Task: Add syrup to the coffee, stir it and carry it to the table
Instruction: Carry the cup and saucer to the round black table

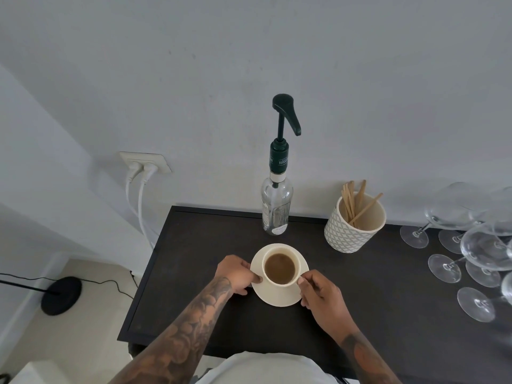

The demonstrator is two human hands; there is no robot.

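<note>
currently: coffee cup [280, 268] on saucer [277, 296], near front-middle of dark table [194, 273]. left hand [235, 274] pinching saucer's left rim. right hand [318, 296] pinching cup at its right side, handle hidden. syrup bottle [277, 202] with pump upright just behind. stir sticks [356, 202] in patterned pot [352, 231] to the right.

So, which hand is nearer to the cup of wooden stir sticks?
The right hand. It holds the coffee cup at its right side, below-left of the stick cup. The left hand holds the saucer at its left edge, farther away.
</note>
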